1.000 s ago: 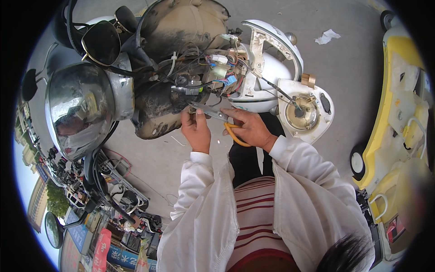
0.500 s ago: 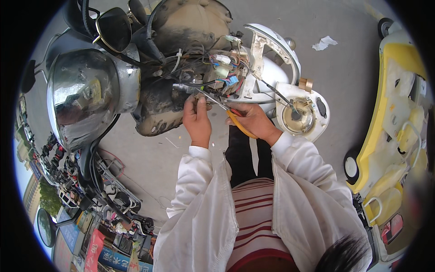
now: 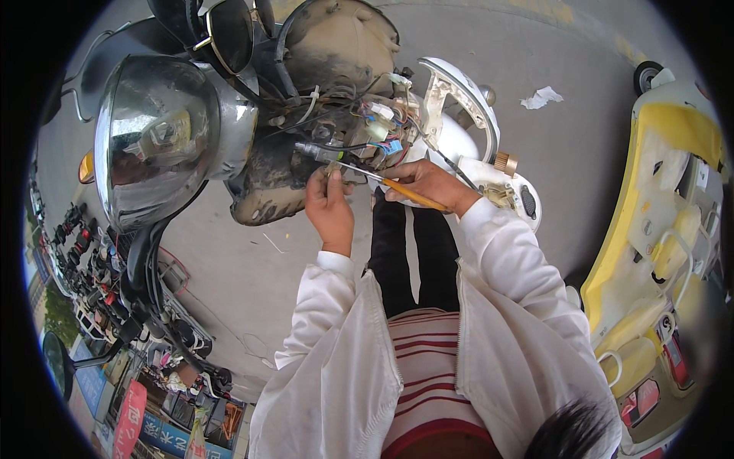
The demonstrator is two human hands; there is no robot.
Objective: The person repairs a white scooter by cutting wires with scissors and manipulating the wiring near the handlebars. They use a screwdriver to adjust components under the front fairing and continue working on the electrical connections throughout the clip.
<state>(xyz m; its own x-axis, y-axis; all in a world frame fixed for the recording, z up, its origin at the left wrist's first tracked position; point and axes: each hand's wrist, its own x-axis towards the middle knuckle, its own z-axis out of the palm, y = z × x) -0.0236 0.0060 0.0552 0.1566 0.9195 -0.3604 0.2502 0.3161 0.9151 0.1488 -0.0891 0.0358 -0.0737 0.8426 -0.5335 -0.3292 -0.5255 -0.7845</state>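
Note:
My left hand [image 3: 330, 206] is pinched on a small piece I cannot make out, near the tip of the scissors. My right hand [image 3: 428, 183] grips orange-handled scissors [image 3: 405, 193], seen edge-on, their metal blades pointing left toward my left fingertips. Just above lie a silver cylindrical part [image 3: 307, 148], tangled wires with connectors [image 3: 382, 126] and a blue plug [image 3: 391, 146] in the opened front of a scooter. A white housing [image 3: 492, 122] and a detached-looking white lamp unit with a brass cylinder [image 3: 523, 199] sit to the right.
A large chrome helmet-shaped shell [image 3: 153, 145] and sunglasses [image 3: 229, 38] are at upper left. A yellow vehicle body [image 3: 619, 222] stands on the right. Paper scrap [image 3: 542, 98] lies on the pavement. Parked scooters [image 3: 80, 252] and shop signs [image 3: 164, 434] line the left.
My view has tilted, shifting the scene. The scissors in my right hand have turned from flat to edge-on, and both hands appear slightly higher in the picture.

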